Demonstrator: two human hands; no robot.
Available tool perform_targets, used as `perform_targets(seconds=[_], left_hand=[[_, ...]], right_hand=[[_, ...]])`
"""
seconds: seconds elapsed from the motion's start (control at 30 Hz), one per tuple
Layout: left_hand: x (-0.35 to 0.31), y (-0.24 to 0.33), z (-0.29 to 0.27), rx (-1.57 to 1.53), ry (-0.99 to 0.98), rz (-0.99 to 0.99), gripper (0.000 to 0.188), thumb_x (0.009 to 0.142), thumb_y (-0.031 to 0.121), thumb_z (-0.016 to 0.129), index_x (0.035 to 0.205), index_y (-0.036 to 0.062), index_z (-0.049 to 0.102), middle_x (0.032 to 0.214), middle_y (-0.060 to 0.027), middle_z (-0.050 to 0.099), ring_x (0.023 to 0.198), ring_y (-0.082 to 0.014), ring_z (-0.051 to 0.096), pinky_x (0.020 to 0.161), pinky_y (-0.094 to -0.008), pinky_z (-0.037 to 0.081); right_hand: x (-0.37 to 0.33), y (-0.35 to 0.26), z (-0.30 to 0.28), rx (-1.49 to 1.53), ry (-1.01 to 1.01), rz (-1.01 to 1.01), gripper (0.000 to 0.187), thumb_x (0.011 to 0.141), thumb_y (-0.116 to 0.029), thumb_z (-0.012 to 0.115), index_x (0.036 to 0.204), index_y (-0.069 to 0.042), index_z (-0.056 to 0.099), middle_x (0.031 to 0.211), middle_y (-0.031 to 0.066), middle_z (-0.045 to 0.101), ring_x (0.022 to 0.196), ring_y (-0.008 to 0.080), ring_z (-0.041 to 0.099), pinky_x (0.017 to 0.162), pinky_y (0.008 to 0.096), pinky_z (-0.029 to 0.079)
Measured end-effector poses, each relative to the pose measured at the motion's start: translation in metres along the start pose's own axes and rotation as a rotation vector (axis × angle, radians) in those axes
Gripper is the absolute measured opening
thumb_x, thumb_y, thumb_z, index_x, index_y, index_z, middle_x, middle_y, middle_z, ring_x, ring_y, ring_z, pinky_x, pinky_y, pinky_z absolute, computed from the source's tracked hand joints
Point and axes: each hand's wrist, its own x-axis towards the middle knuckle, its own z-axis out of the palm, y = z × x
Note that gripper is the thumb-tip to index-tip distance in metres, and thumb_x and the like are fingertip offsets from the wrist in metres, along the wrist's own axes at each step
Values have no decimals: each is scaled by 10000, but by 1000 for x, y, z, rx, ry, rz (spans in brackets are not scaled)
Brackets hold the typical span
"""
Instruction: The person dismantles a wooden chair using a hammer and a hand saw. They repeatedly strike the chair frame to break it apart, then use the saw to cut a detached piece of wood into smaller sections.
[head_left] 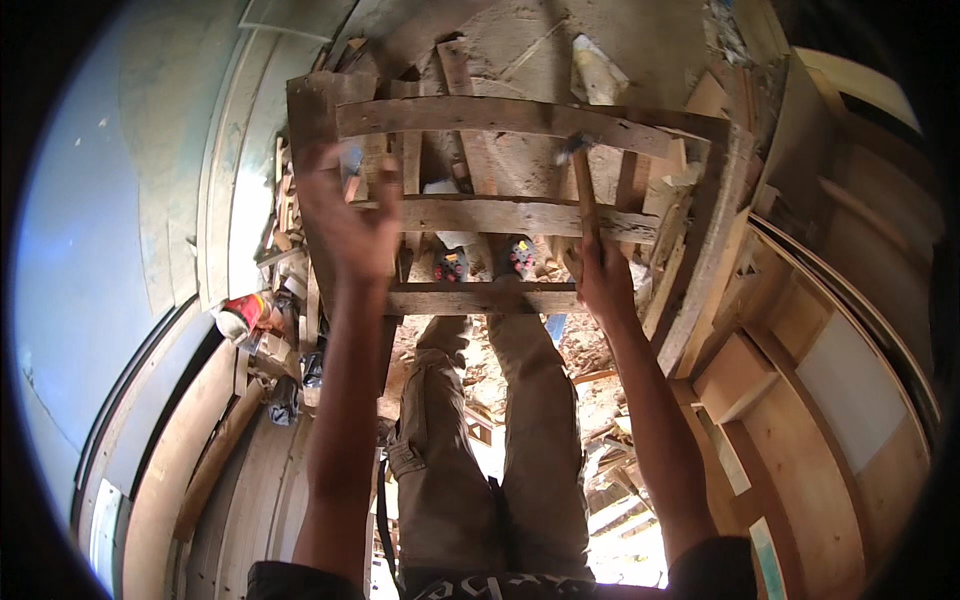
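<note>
A wooden frame (450,213) of rough old boards stands in front of my legs, with several crosspieces running left to right. My right hand (606,282) is wrapped round the wooden handle of a hammer (586,195). The hammer's dark, slightly blurred head lies over the far crosspiece (500,113), toward its right end; whether it touches the wood I cannot tell. Over the left side of the frame is my left hand (355,225), smeared by motion, its thumb and fingers apart and nothing seen in it. It hides part of the left upright (312,110).
Wood scraps (610,500) litter the ground around my shoes (520,256). Panels and boards (225,480) lean at left, beside a red and white object (240,318). Wooden shelving (800,400) stands close on the right.
</note>
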Motion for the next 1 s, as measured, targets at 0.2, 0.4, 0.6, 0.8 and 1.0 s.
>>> perform_targets(seconds=[0.2, 0.4, 0.6, 0.8, 1.0], left_hand=[[5, -51, -17, 274, -146, -530, 793, 801, 605, 740, 1272, 6, 521, 1249, -274, 601, 1150, -423, 606, 948, -504, 479], [9, -41, -22, 296, -223, -643, 688, 824, 637, 687, 1129, 29, 580, 970, -228, 723, 928, -430, 699, 820, -513, 529], [9, -33, -22, 354, -210, -627, 702, 829, 646, 671, 1155, 32, 571, 1001, -235, 718, 944, -427, 696, 820, -520, 530], [6, -44, -20, 333, -179, -589, 707, 820, 666, 673, 1123, 38, 552, 903, -249, 716, 854, -448, 700, 748, -535, 537], [3, -45, -16, 390, -196, -591, 713, 821, 660, 676, 1164, 45, 558, 920, -262, 711, 873, -447, 697, 759, -532, 536]], right_hand=[[13, 14, -26, -186, -114, 53, 508, 1034, -496, 460, 1001, 1, 560, 726, 139, 572, 583, 267, 577, 537, 401, 464], [13, -87, -52, 447, 68, 62, 413, 1046, -422, 469, 1003, -23, 564, 659, 41, 511, 514, 135, 516, 430, 330, 446], [19, 71, -13, -148, 17, -157, 386, 1047, -420, 490, 927, -56, 536, 645, 28, 511, 566, 146, 535, 503, 352, 456], [31, -78, -48, 31, 37, -145, 493, 1017, -551, 486, 860, -85, 515, 624, 10, 493, 480, 126, 479, 446, 319, 408], [9, 45, -11, -391, 51, -239, 435, 1031, -442, 486, 1051, -16, 574, 711, 97, 579, 584, 192, 582, 545, 373, 486]])
